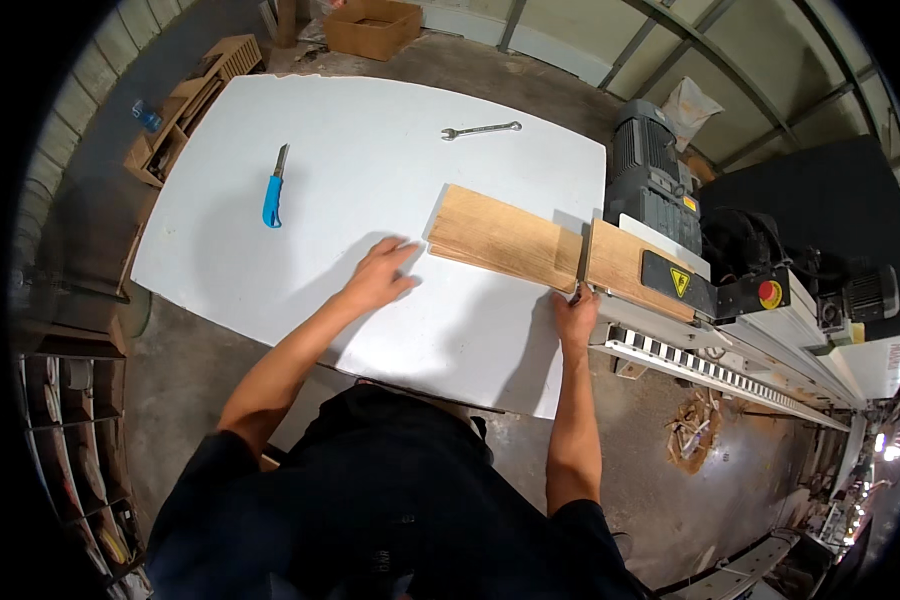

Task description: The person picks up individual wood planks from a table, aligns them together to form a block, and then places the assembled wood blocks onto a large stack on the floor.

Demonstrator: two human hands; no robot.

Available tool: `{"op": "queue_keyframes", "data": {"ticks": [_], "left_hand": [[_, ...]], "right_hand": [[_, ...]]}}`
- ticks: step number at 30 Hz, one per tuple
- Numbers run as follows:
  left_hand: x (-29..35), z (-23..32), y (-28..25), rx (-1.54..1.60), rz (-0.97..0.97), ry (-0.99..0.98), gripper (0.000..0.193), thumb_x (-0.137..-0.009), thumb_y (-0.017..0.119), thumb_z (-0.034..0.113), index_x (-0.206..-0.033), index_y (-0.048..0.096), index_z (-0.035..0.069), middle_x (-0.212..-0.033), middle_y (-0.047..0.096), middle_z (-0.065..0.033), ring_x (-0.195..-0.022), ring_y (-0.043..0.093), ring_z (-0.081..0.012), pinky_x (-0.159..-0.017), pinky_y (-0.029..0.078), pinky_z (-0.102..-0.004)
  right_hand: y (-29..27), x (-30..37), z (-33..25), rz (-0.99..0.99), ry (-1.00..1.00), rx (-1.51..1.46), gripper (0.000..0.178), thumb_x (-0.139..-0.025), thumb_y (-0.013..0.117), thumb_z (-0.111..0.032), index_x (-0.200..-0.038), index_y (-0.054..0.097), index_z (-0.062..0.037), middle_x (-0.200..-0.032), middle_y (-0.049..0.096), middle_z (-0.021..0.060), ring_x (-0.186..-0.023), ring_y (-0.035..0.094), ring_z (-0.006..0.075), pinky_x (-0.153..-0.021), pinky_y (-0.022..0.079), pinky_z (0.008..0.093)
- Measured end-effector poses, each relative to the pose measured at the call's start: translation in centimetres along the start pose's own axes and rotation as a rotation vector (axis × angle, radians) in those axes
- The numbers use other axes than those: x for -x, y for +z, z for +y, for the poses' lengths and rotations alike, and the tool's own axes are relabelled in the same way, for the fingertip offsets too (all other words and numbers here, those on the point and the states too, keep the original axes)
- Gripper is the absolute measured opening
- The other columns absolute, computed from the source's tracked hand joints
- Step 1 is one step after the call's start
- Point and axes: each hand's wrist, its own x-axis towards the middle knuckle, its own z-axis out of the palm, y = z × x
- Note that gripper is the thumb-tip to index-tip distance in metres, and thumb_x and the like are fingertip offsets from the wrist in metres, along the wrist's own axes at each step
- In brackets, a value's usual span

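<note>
On the white tabletop (370, 130), a short stack of light-brown wooden boards (505, 232) lies at the right, its lower edge showing another board beneath the top one. My left hand (380, 273) is just off the stack's left end, fingers spread, holding nothing. At the near right corner of the boards, my right hand (575, 312) has its fingers closed on the edge; the fingertips are partly hidden. Right beside that end, another wooden board (618, 258) sits in the edge machine, partly under its black guard (678, 284).
A blue utility knife (273, 200) lies at the table's left, a combination wrench (481, 130) at its far side. The machine has a grey motor (642, 150), a red stop button (770, 294) and a toothed rail (710, 372). Wood scraps (694, 432) lie on the floor.
</note>
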Motion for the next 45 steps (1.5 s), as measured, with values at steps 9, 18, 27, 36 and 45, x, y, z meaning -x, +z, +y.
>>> {"op": "queue_keyframes", "data": {"ticks": [9, 18, 27, 36, 45], "left_hand": [[-7.0, 1.4, 6.3, -0.199, -0.020, -0.065, 0.067, -0.068, 0.073, 0.009, -0.130, 0.047, 0.007, -0.120, 0.048, -0.0219, -0.109, 0.047, -0.0361, -0.088, 0.046, -0.0405], [-5.2, 2.1, 5.6, -0.203, 0.154, -0.072, 0.052, -0.067, 0.074, 0.006, -0.117, 0.058, 0.006, -0.101, 0.060, -0.0194, -0.095, 0.057, -0.0372, -0.082, 0.049, -0.0432], [-3.3, 0.7, 4.9, -0.161, 0.157, -0.041, 0.053, -0.066, 0.076, 0.006, -0.116, 0.059, 0.003, -0.102, 0.060, -0.0197, -0.098, 0.056, -0.0354, -0.084, 0.048, -0.0394], [-1.2, 2.7, 2.6, -0.171, 0.183, -0.033, 0.061, -0.070, 0.074, 0.010, -0.125, 0.051, 0.001, -0.117, 0.052, -0.0231, -0.107, 0.050, -0.0355, -0.091, 0.044, -0.0431], [-5.0, 7.6, 5.2, 0.525, -0.295, 0.057, 0.040, -0.087, 0.063, 0.014, -0.124, 0.051, 0.003, -0.090, 0.063, -0.0073, -0.083, 0.061, -0.0168, -0.074, 0.050, -0.0292]], "right_hand": [[-1.2, -1.4, 1.1, -0.038, -0.065, -0.225, 0.018, -0.067, 0.071, -0.010, -0.082, 0.064, -0.0012, -0.073, 0.063, 0.0153, -0.069, 0.059, 0.0322, -0.065, 0.048, 0.0388], [-0.6, 0.5, 0.6, 0.013, -0.034, -0.108, 0.013, -0.071, 0.069, -0.016, -0.078, 0.065, -0.0059, -0.076, 0.063, 0.0145, -0.071, 0.060, 0.0346, -0.064, 0.049, 0.0411], [-0.4, 2.1, -0.5, -0.073, 0.029, -0.101, 0.007, -0.069, 0.069, -0.014, -0.072, 0.065, -0.0090, -0.075, 0.062, 0.0156, -0.066, 0.060, 0.0336, -0.061, 0.049, 0.0402], [-2.7, -0.5, -2.3, 0.053, 0.672, -1.305, 0.030, -0.084, 0.068, -0.030, -0.089, 0.061, -0.0014, -0.088, 0.065, 0.0081, -0.074, 0.061, 0.0192, -0.064, 0.049, 0.0337], [-0.6, -0.1, -2.5, -0.121, 0.762, -1.504, 0.016, -0.091, 0.059, -0.021, -0.089, 0.059, -0.0057, -0.073, 0.061, 0.0061, -0.065, 0.059, 0.0196, -0.060, 0.050, 0.0293]]}}
